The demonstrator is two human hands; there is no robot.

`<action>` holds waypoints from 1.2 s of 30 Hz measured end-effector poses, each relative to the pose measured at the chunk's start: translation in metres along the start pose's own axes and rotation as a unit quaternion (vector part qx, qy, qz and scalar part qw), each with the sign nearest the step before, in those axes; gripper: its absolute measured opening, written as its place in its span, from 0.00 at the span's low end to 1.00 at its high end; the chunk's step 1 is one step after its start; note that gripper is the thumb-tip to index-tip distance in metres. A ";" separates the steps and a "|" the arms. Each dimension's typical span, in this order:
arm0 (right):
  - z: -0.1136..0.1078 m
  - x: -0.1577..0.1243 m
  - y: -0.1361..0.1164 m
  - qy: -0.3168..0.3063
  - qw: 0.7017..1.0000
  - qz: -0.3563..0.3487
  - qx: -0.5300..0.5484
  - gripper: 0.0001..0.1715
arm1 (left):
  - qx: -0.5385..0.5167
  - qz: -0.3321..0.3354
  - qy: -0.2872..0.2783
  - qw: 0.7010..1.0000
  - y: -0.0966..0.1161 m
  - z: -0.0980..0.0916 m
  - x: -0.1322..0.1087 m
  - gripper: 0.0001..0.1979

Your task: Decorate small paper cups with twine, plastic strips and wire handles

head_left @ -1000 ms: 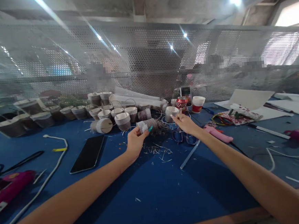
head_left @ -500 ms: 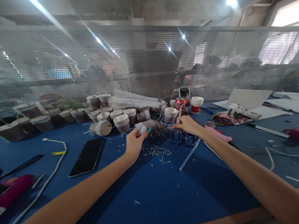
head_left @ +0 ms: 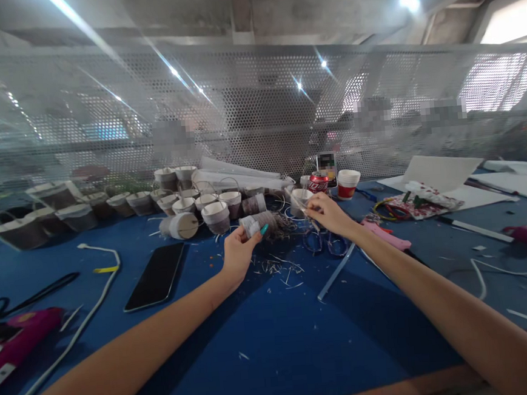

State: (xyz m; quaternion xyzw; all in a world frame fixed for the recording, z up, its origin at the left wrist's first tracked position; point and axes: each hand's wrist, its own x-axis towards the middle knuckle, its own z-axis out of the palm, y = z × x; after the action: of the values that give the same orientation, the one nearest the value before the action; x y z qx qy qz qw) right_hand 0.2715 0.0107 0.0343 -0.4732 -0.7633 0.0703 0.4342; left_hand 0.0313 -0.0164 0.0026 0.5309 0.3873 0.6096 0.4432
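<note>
I have the left hand (head_left: 237,252) closed around a wrapped cup (head_left: 266,222), but the right hand (head_left: 330,214), fingertips bunched, its hold unclear to me, may knock the too-near scissors (head_left: 305,243).

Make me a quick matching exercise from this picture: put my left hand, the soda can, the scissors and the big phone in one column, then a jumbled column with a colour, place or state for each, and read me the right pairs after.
Things:
1. Left hand
2. Soda can
3. Scissors
4. Big phone

Descriptions:
A. Black, lying flat on the blue table
B. Gripping a wrapped cup
C. Red, just beyond the right hand
D. Dark blue handles

Right pairs: 1-B, 2-C, 3-D, 4-A.
</note>
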 end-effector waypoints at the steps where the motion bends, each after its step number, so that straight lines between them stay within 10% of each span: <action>1: 0.001 0.000 0.002 0.003 0.999 0.014 0.040 0.07 | -0.001 0.000 -0.002 1.000 0.000 0.000 0.000 0.18; 12: 0.011 -0.006 0.008 -0.108 0.957 0.095 0.253 0.13 | 0.006 0.004 -0.009 1.000 -0.001 -0.001 0.000 0.18; 23: 0.023 -0.003 0.000 -0.007 0.938 0.172 0.300 0.28 | 0.007 0.005 -0.013 1.000 -0.004 -0.002 0.002 0.19; 32: 0.003 0.003 -0.004 0.108 0.903 0.150 0.387 0.19 | 0.004 0.001 -0.010 1.000 -0.004 -0.002 0.002 0.19; 36: -0.003 0.004 -0.003 0.105 0.959 0.042 0.260 0.15 | 0.001 0.002 -0.014 1.000 -0.003 -0.001 0.001 0.19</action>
State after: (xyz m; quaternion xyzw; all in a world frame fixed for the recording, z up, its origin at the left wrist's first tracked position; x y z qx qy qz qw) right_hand 0.2707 0.0109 0.0402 -0.3802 -0.6483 0.2339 0.6168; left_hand 0.0303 -0.0141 -0.0002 0.5408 0.3806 0.6028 0.4464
